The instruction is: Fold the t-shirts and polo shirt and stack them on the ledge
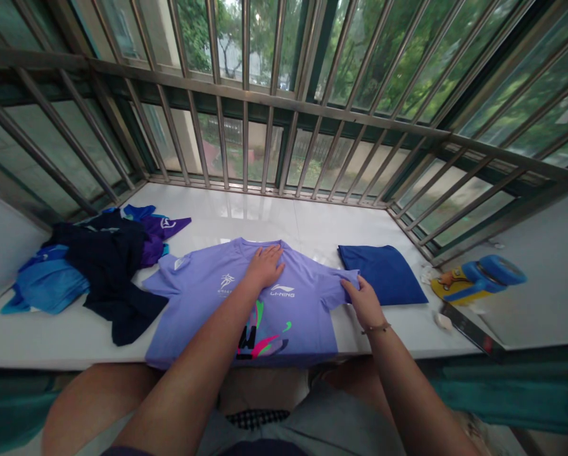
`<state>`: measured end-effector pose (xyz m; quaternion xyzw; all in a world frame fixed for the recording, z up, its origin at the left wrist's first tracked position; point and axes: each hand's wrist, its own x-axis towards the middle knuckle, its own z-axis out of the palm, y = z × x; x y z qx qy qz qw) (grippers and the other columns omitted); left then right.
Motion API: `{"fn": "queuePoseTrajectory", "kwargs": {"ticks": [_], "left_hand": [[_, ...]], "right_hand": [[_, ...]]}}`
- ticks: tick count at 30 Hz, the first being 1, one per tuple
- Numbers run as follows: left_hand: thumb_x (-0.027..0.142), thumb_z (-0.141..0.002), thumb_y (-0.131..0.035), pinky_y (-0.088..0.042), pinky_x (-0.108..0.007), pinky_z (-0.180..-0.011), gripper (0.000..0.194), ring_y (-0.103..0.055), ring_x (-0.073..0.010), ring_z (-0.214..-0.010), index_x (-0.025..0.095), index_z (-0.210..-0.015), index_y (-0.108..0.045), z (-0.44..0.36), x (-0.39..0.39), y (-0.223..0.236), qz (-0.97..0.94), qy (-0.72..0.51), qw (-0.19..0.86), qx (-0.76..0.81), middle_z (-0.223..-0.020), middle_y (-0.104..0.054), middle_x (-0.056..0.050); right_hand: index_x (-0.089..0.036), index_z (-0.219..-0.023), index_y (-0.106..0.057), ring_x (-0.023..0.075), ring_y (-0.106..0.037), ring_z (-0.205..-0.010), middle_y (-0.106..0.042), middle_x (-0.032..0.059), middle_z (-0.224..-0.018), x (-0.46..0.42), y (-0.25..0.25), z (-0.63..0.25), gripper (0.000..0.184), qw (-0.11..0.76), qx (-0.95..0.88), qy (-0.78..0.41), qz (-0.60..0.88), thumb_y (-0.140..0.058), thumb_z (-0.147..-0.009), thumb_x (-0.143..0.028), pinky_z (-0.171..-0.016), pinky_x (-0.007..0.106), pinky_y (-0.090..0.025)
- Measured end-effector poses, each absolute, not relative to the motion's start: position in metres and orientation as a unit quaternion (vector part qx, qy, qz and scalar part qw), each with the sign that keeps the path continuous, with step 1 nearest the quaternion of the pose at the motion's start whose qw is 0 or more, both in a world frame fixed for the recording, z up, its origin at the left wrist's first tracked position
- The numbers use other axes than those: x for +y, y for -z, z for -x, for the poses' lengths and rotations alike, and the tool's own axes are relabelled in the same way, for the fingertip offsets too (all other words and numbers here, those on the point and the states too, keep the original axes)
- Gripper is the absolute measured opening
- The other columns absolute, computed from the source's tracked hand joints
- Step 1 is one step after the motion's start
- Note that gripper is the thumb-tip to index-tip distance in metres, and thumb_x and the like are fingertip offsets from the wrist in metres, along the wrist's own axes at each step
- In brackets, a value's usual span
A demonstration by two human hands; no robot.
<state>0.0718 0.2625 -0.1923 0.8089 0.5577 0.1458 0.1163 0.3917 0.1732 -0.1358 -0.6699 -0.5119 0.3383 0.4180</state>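
Note:
A lavender T-shirt (293, 323) with a white LI-NING print lies spread out, front up, on the white ledge, its collar toward the window and its hem at the near edge. My left hand (265, 265) rests flat on the chest just below the collar, fingers stretched out. The end of the right-hand sleeve is pinched between the thumb and fingers of my right hand (363, 301), which wears a thin bracelet. Just beyond that sleeve sits a folded dark blue garment (383, 275).
A heap of dark, blue and purple clothes (107, 253) lies at the left. On the right are a yellow bottle with a blue lid (483, 278), a dark flat object (471, 330) and a small white item (444, 321). Metal window bars (274, 101) enclose the white ledge (265, 209).

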Motion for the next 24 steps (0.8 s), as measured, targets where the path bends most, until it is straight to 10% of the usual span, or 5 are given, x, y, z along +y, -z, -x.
{"fn": "queuePoseTrajectory", "kwargs": {"ticks": [6, 12, 24], "left_hand": [[0.044, -0.108, -0.045, -0.020, -0.057, -0.137, 0.062, -0.038, -0.0294, -0.164, 0.026, -0.167, -0.047, -0.071, 0.263, 0.192, -0.808, -0.150, 0.113, 0.559, -0.176, -0.043, -0.010], [0.032, -0.109, -0.041, -0.023, -0.056, -0.137, 0.054, -0.042, -0.0281, -0.162, 0.025, -0.161, -0.054, -0.070, 0.267, 0.195, -0.799, -0.169, 0.128, 0.563, -0.173, -0.048, -0.010], [0.024, -0.111, -0.038, -0.040, -0.042, -0.130, 0.050, -0.056, -0.0213, -0.150, 0.021, -0.159, -0.054, -0.060, 0.276, 0.192, -0.778, -0.272, 0.155, 0.545, -0.160, -0.062, -0.010]], "right_hand": [[-0.021, -0.100, -0.072, 0.0255, -0.071, -0.092, -0.079, 0.0098, -0.101, 0.146, 0.123, -0.357, 0.025, 0.309, -0.732, -0.126, 0.595, -0.060, -0.097, -0.042, -0.089, 0.037, -0.056], [-0.024, -0.110, -0.073, 0.0253, -0.065, -0.132, -0.064, 0.0080, -0.158, 0.104, 0.119, -0.309, 0.021, 0.116, -0.926, -0.056, 0.355, -0.068, -0.092, -0.014, -0.113, 0.043, -0.051], [-0.027, -0.122, -0.073, 0.0210, -0.069, -0.124, -0.072, 0.0028, -0.149, 0.051, 0.146, -0.280, 0.019, 0.069, -0.942, -0.113, 0.309, -0.069, -0.105, -0.031, -0.106, 0.037, -0.055]]}}
